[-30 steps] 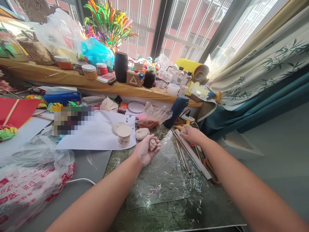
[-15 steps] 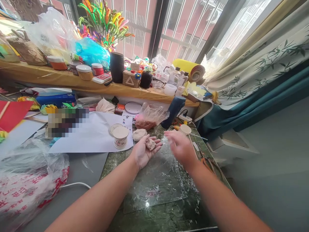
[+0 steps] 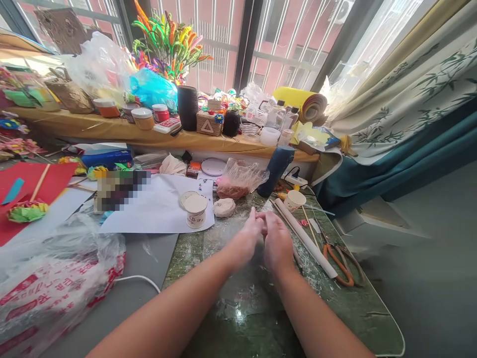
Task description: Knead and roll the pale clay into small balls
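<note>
Two bare hands, left hand [image 3: 246, 238] and right hand [image 3: 278, 241], meet with bent fingers; their grip and any contents are hidden. Rough, rounded whitish lump [image 3: 224, 208] sits near, on scuffed green table [image 3: 350, 318], by crinkled clear bag [image 3: 242, 174].

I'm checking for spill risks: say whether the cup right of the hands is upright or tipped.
Upright: the cup shows its round mouth on top and its printed side below.

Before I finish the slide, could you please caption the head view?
Bare left hand and right hand meet above a dark green tabletop near a rounded off-white lump.
</note>
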`<state>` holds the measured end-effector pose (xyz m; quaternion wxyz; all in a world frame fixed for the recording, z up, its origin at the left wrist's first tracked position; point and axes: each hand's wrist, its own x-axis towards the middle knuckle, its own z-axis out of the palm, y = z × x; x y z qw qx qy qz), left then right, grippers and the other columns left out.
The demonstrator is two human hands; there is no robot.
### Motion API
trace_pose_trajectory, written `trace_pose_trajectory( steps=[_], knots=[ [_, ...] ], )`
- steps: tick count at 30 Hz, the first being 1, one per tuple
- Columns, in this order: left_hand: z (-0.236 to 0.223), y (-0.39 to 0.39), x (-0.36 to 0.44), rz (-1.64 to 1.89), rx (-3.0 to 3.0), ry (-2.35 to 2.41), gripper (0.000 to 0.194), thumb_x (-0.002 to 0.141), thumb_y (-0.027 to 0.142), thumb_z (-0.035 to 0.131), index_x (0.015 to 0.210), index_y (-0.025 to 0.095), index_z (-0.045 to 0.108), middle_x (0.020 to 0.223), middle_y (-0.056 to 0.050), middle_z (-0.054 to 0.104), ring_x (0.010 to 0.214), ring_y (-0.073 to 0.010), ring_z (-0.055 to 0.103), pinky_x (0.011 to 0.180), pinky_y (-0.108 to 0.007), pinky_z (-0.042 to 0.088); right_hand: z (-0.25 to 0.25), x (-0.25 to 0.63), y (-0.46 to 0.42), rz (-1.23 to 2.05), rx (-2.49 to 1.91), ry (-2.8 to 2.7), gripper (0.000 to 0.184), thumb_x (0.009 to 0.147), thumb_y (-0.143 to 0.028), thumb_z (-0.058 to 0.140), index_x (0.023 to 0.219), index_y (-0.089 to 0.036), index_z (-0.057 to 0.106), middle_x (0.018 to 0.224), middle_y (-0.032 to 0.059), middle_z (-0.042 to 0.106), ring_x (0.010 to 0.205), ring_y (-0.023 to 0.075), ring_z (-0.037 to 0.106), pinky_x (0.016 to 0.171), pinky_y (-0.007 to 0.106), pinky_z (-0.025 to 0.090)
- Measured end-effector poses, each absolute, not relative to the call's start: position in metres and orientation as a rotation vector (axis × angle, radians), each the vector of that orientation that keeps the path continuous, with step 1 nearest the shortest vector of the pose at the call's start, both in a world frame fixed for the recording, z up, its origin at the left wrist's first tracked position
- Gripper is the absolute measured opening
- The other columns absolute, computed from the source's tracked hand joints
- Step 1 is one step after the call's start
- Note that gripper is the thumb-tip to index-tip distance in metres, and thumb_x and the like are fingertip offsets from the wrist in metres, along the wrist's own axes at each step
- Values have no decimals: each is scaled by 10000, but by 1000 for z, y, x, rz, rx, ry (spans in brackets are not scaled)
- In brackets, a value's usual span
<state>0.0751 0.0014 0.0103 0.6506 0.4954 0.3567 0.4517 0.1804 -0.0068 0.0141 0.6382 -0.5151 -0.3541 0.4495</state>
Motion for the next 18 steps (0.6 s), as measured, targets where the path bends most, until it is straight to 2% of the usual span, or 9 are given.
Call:
trace_pose_trajectory(
  steps=[2, 3, 6, 8, 10, 14, 16, 18],
  knots=[
    [6, -3, 75, 1012, 1263, 917, 738, 906, 510, 649, 1534, 203, 415, 1633, -122, 369, 1528, -312, 305, 1285, -499, 182, 11, 180, -1, 1224, -1068, -518, 340, 860, -482, 672, 666, -204, 654, 661, 12, 701, 592, 163, 637, 622, 285, 537],
    [4, -3, 75, 1016, 1328, 953, 735, 922, 479, 632, 1554, 200, 379, 1643, -130, 348, 1514, -309, 330, 1278, -502, 194, 10, 179, 1, 1314, -1022, -437, 375, 843, -471, 682, 592, -205, 600, 573, -4, 648, 499, 138, 576, 541, 263, 500],
    [1, 0, 73, 1069, 1400, 954, 614, 978, 438, 539, 1522, 185, 411, 1522, -163, 509, 1369, -290, 522, 1189, -480, 367, 6, 174, 3, 1504, -921, -347, 394, 837, -454, 652, 551, -207, 540, 468, -29, 551, 376, 99, 430, 400, 227, 373],
    [0, 3, 70, 1057, 1435, 934, 528, 989, 444, 513, 1452, 190, 489, 1366, -149, 638, 1250, -280, 610, 1117, -462, 444, 8, 168, 2, 1554, -870, -290, 347, 839, -457, 633, 615, -195, 589, 502, -17, 580, 397, 106, 450, 390, 220, 353],
    [0, 4, 68, 1041, 1512, 955, 509, 984, 448, 524, 1426, 195, 515, 1297, -133, 673, 1218, -280, 622, 1110, -462, 443, 10, 162, 1, 1577, -840, -246, 368, 844, -485, 624, 618, -196, 588, 500, -21, 563, 414, 110, 454, 396, 220, 357],
    [-2, 3, 69, 1055, 1656, 1042, 627, 972, 429, 548, 1536, 205, 390, 1474, -153, 534, 1361, -296, 505, 1187, -479, 352, 11, 157, 4, 1596, -770, -230, 570, 845, -520, 646, 451, -227, 358, 406, -71, 354, 376, 78, 308, 394, 216, 324],
    [-4, 3, 70, 1049, 1714, 1037, 633, 973, 426, 547, 1547, 223, 376, 1514, -146, 491, 1395, -300, 468, 1202, -480, 328, 9, 158, 6, 1581, -757, -254, 598, 845, -522, 651, 445, -230, 316, 412, -73, 333, 385, 80, 305, 411, 222, 347],
    [-5, 3, 71, 1044, 1715, 1030, 590, 987, 427, 522, 1531, 233, 400, 1507, -138, 498, 1383, -293, 480, 1194, -474, 339, 6, 159, 7, 1571, -780, -253, 563, 853, -534, 635, 465, -237, 356, 430, -67, 378, 397, 97, 360, 458, 247, 421]
  ],
)
